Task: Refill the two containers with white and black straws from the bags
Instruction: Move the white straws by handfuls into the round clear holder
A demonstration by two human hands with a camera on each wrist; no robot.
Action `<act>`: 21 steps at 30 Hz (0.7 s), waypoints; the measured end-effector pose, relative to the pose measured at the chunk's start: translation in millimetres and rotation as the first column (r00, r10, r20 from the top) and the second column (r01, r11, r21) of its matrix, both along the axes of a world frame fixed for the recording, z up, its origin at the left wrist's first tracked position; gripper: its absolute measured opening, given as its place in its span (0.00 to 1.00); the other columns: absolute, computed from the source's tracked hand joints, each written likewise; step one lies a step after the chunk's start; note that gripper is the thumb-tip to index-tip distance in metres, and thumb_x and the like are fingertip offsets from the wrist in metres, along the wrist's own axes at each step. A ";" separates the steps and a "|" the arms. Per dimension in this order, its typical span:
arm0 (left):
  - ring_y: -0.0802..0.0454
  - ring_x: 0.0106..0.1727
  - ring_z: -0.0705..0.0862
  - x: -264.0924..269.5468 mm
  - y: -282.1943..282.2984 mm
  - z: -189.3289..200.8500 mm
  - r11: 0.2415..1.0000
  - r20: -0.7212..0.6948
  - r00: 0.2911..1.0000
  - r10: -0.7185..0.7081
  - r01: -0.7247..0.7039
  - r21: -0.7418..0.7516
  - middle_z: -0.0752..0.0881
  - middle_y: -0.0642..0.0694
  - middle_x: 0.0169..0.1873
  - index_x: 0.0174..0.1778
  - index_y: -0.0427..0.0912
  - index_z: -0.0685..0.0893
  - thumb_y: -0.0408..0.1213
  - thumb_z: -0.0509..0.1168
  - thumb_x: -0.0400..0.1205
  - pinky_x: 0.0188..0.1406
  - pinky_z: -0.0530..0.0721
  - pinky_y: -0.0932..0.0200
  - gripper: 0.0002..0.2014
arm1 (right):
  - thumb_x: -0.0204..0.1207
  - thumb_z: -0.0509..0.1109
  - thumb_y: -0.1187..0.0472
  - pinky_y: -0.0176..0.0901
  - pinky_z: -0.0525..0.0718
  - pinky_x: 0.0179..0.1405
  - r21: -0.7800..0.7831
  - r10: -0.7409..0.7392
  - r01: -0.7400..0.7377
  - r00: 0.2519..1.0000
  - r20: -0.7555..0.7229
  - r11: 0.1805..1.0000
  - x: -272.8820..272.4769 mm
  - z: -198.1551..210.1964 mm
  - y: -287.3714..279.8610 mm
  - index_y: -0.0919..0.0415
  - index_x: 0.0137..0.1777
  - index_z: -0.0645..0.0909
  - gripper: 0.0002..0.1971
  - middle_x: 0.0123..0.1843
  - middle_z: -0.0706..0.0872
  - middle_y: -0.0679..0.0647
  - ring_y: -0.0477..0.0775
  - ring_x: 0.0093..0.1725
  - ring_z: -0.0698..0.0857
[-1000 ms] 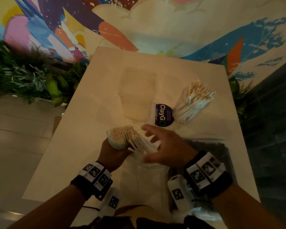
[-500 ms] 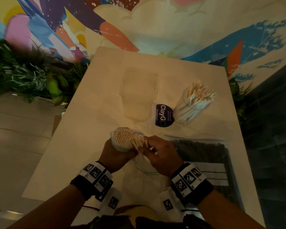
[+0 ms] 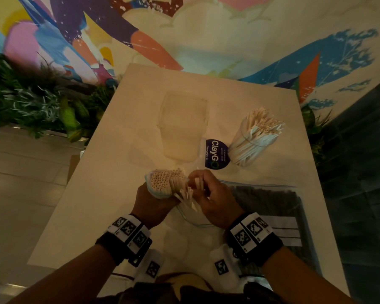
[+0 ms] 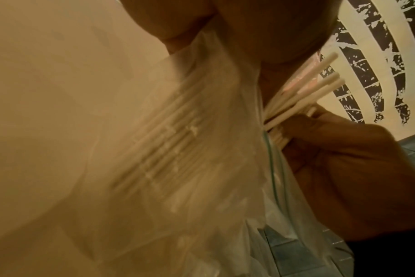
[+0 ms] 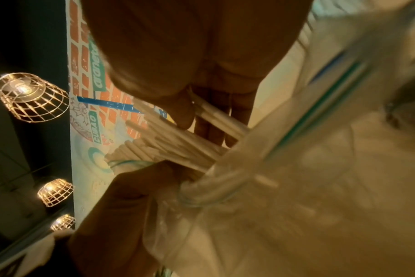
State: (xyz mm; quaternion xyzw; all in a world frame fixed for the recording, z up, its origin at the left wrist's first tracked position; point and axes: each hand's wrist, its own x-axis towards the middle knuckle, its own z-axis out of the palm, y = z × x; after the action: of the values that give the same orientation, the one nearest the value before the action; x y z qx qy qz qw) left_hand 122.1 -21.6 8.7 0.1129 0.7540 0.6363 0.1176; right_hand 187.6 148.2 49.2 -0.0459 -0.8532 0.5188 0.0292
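Left hand [image 3: 150, 204] gripping crinkly clear bag [image 4: 190, 150] of round white straws [image 3: 164, 182], right hand [image 3: 213, 199] now pinching several (previously spread open), beside the bag.

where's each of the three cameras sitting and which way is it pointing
Head: on the head, looking forward and down at the beige table; both forearms, left hand and right hand show.
Left wrist: looks along the left hand at the clear plastic bag of white paper straws; the right hand shows too.
Right wrist: looks along the right hand; both hands show.
Shared: all three show the bag.
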 end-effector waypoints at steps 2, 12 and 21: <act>0.43 0.58 0.85 -0.5 -0.3 -0.4 1.000 -0.026 1.000 0.001 -0.002 -0.020 0.87 0.40 0.54 0.58 0.37 0.84 0.63 0.75 0.60 0.59 0.83 0.38 0.38 | 0.77 0.70 0.58 0.40 0.84 0.59 -0.071 0.059 -0.053 0.994 0.086 0.996 2.0 0.4 -0.8 0.47 0.70 0.72 0.22 0.61 0.84 0.44 0.42 0.59 0.83; 0.61 0.50 0.85 2.2 5.6 0.5 0.999 -0.036 0.998 0.047 -0.048 -0.007 0.86 0.55 0.47 0.51 0.56 0.82 0.56 0.71 0.58 0.54 0.83 0.56 0.24 | 0.75 0.69 0.47 0.54 0.84 0.42 0.085 -0.057 0.065 0.994 -0.092 0.994 -2.8 -15.5 -8.3 0.57 0.54 0.83 0.15 0.44 0.87 0.52 0.51 0.42 0.85; 0.53 0.53 0.84 1.4 1.9 4.4 0.998 -0.067 0.996 0.066 -0.066 -0.009 0.86 0.49 0.49 0.49 0.58 0.81 0.56 0.70 0.56 0.54 0.80 0.60 0.24 | 0.76 0.64 0.59 0.58 0.84 0.46 -0.144 -0.155 0.127 0.967 -0.201 0.981 -6.7 -0.2 2.0 0.48 0.42 0.76 0.04 0.39 0.85 0.46 0.54 0.42 0.85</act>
State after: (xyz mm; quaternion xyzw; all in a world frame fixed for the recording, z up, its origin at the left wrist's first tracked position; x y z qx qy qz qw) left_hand 123.5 -19.7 13.1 0.1083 0.7643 0.6316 0.0721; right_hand 180.9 150.2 49.0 -0.0529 -0.8041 0.5720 0.1532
